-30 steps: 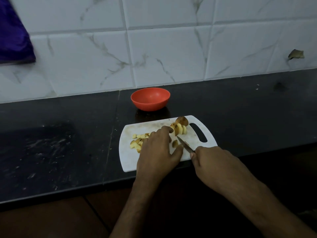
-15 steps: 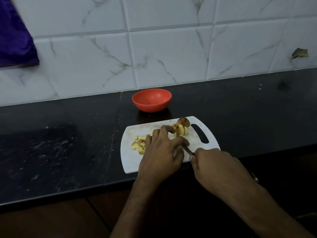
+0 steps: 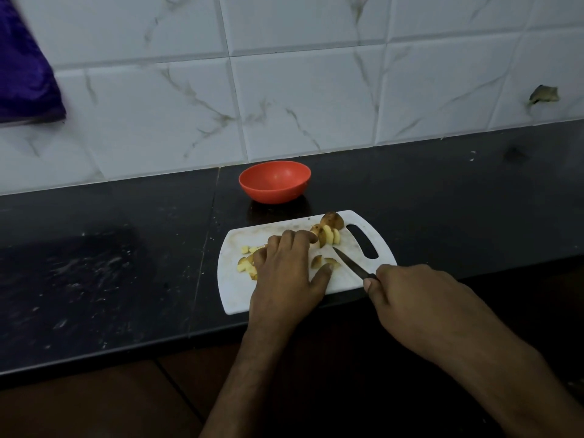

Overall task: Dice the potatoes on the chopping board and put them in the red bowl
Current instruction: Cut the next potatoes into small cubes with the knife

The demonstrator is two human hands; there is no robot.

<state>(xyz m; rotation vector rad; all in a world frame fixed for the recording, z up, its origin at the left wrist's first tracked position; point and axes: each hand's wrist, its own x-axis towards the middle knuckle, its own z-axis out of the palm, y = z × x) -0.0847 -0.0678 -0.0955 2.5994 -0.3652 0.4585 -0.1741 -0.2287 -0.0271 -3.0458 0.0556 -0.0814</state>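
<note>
Left hand (image 3: 286,273) on the white plastic chopping board (image 3: 234,295), right hand (image 3: 410,298) gripping the small dark-handled knife (image 3: 349,263).
Cut yellow potato pieces (image 3: 328,236) lie touching the left fingertips, which rest loosely curved; no writing is readable.

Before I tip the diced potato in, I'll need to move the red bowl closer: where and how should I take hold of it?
Probably by the near rim of the red bowl, coming from the chopping board side: thumb inside, fingers under the curved wall. It stands upright, has no handle, and its far side sits close to the tiled wall.
</note>
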